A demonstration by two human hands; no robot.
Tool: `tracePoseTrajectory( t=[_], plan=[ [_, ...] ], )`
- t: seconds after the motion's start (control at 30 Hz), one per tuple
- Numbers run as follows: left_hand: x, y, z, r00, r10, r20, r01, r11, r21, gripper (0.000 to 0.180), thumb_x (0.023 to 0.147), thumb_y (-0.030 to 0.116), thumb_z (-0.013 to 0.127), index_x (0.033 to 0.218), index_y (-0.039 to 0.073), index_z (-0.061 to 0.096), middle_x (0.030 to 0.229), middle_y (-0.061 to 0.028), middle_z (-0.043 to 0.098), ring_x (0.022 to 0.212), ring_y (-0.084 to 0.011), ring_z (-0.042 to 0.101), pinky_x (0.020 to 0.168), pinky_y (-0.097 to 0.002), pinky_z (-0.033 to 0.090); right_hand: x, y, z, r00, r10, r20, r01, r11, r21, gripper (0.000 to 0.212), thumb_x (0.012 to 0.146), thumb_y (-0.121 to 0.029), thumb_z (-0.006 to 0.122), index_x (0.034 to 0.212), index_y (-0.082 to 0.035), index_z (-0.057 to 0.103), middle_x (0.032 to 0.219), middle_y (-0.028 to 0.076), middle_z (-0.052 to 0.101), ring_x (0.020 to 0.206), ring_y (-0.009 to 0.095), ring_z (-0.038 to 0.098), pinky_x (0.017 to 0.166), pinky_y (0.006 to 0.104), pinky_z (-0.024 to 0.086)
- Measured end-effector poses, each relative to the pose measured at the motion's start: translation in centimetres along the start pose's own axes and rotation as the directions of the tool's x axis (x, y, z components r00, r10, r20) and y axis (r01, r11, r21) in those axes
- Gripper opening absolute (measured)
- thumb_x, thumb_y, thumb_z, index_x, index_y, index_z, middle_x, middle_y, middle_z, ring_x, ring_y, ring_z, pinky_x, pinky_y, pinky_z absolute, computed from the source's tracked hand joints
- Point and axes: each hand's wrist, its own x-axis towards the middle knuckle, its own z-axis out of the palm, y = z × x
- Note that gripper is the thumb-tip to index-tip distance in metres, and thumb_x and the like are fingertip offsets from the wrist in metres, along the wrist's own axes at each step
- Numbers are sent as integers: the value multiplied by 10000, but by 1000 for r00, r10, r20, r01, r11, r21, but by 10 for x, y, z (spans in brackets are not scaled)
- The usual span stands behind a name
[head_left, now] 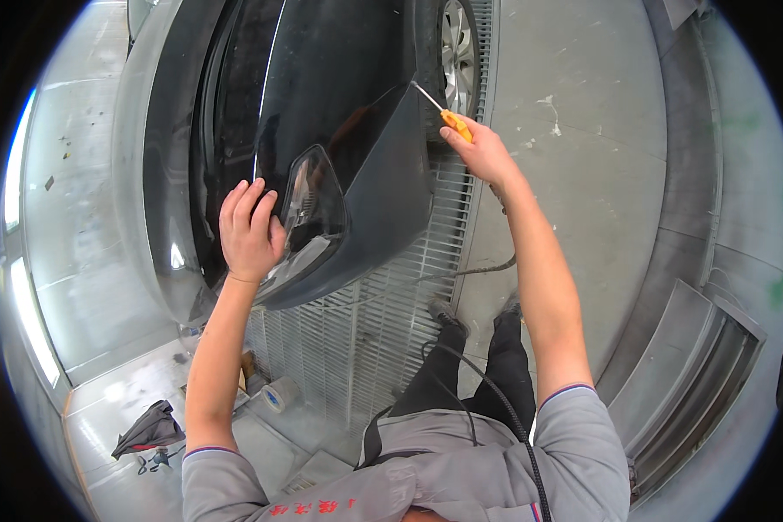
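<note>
My right hand [481,155] is closed around the orange-yellow handle of a screwdriver [458,127]. Its thin metal shaft points up and left, and the tip meets the corner where the glossy black fender [361,61] and the grey-black bumper [391,196] join beside the wheel arch. My left hand [250,230] lies on the car's front by the inner side of the headlight [309,204], with its fingers stretched out and nothing in them. Whether the screwdriver's tip sits inside the seam is too small to tell.
A silver-spoked wheel [458,56] stands right of the fender. Metal floor grating [357,331] runs under the bumper, and a dark hose [487,268] crosses it near my feet. A tape roll [278,396] and a dark cloth item [150,428] lie at lower left.
</note>
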Motion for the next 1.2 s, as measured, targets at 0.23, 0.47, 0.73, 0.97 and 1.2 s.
tracePoseTrajectory(
  t=[0.23,0.47,0.73,0.97,1.2],
  plan=[
    [-1,0,2,1000,9,10,-9,999,33,500,815,59,670,1314,93,672,1464,-111,597,1393,-369,529,1151,-504,464,25,3,-2,999,18,-39,-18,1000,-19,580,1008,-477,685,1487,-155,635,1277,185,756,1209,334,714,1030,411,536],
    [-4,2,5,1000,9,23,-10,999,51,505,814,59,665,1319,85,666,1462,-118,595,1388,-375,531,1151,-499,464,-4,6,3,1000,-22,-6,22,999,40,545,1014,-434,706,1485,-168,634,1244,172,765,1140,284,736,998,384,553],
    [-3,1,6,999,9,45,-11,998,55,497,837,71,666,1333,91,651,1478,-124,584,1412,-378,507,1174,-486,427,-79,6,13,982,6,188,-14,999,41,483,1038,-384,710,1468,-182,625,1053,128,746,953,221,705,916,370,544],
    [-2,0,6,999,20,44,-23,997,69,500,840,70,662,1340,88,646,1481,-129,582,1409,-382,508,1175,-487,425,-9,23,15,993,-76,-88,76,997,4,504,1014,-439,688,1452,-194,639,1136,212,774,1058,388,753,920,440,576],
    [-3,1,8,999,21,44,-24,997,75,501,840,64,658,1340,86,646,1482,-134,583,1407,-388,511,1174,-486,423,-7,24,10,1000,-16,-22,17,998,52,519,1013,-446,691,1472,-211,632,1173,195,777,1105,370,745,970,428,560]
  ],
)
